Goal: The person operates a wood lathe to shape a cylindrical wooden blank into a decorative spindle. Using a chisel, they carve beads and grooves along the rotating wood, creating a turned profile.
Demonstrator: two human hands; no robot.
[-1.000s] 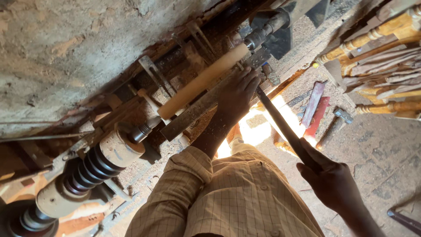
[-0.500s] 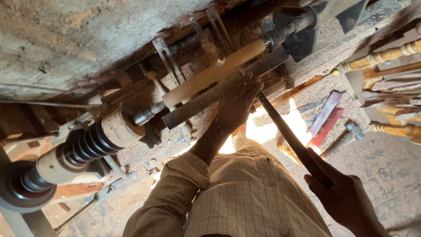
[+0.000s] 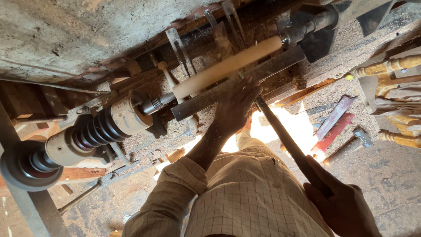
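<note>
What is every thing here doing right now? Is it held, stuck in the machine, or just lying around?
Pale wooden rod: clamped between the machine's ends.
Metal rest bar: fixed beside the rod.
Long tool: held, tip by the bar.
Left hand: on the bar.
Right hand: gripping the tool handle.
Hammer: lying on the floor.

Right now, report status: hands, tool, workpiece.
Left hand pressed on tool rest, steadying the chisel. Right hand grips chisel handle. Chisel tip at pale spindle on the lathe. Nothing in the way.
</note>
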